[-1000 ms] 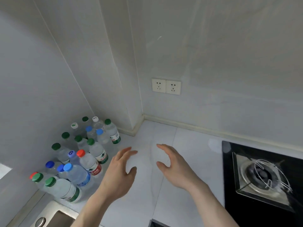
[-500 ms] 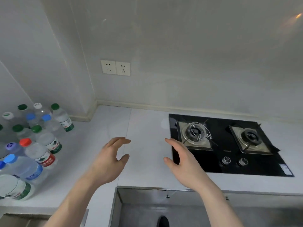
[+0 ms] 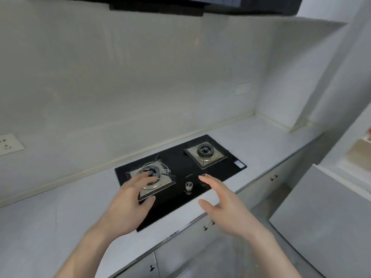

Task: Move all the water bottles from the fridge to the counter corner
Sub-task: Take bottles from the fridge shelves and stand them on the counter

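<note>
Both hands empty, raised over counter and hob.

Left hand spread loosely, fingers curved, holding nothing, in front of left burner of black gas hob. Right hand likewise loosely spread, thumb apart from fingers, holding nothing, near the control knob at hob's near edge. Pale counter running left to right, wall socket at far left. No water bottles in view; fridge not identifiable.

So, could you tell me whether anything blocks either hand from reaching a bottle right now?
No bottle is in view, so that cannot be judged. Both hands, left and right, are empty over the stove and counter.
</note>
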The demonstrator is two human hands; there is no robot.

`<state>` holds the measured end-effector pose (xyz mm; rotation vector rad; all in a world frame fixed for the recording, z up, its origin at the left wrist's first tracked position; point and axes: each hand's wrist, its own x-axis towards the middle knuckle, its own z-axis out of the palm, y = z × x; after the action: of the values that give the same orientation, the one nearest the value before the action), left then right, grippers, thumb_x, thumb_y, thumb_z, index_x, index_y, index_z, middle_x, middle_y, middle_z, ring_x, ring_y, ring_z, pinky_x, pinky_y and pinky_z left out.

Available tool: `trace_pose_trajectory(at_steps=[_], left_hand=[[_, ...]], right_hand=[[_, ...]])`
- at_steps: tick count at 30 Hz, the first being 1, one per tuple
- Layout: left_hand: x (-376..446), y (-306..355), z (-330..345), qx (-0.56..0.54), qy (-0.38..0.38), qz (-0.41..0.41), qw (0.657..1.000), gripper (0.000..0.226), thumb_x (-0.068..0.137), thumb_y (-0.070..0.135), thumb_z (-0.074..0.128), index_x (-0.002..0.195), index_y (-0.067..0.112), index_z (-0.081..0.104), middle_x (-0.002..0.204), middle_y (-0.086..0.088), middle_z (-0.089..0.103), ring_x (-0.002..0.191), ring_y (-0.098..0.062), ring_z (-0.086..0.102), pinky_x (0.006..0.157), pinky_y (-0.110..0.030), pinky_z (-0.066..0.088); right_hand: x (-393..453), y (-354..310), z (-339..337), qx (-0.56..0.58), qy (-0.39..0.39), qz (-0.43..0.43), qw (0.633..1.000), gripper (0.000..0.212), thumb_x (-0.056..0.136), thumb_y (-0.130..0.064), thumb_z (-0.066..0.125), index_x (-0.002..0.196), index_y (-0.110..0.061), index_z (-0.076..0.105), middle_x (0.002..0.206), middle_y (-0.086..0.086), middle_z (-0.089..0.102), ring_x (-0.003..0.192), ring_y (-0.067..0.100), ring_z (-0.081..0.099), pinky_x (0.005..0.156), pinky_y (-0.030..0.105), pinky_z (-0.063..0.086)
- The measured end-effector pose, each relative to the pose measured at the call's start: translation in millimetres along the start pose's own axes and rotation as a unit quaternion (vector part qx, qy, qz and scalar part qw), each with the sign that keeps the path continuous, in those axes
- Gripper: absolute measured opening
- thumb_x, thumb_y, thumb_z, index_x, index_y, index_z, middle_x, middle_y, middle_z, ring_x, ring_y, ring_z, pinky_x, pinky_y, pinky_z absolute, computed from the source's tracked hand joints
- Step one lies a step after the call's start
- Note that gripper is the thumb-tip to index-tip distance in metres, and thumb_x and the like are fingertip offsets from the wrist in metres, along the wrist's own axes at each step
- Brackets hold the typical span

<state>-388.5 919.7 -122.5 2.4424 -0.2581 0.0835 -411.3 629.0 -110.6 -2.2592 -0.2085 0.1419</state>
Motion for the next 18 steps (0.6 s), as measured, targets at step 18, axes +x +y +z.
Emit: trace_pose_trajectory(at_steps=[18], left_hand=[[116.6,349.7,245.5,-0.028,-0.150,0.253,0.956,0.048,0.096,0.035,0.063,0.140,0.049,0.049,0.157,0.032,0.028,0.146,0.004,0.026,0.121,-0.030,0.028]], right_hand=[[-155.6,216.5,-275.3,-0.037,0.230,0.143,0.962,0.060,0.102,-0.036,0.063,0.154,-0.047,0.035,0.166,-0.023,0.025,0.149,-0.010,0.021,0.117,0.011,0.013]])
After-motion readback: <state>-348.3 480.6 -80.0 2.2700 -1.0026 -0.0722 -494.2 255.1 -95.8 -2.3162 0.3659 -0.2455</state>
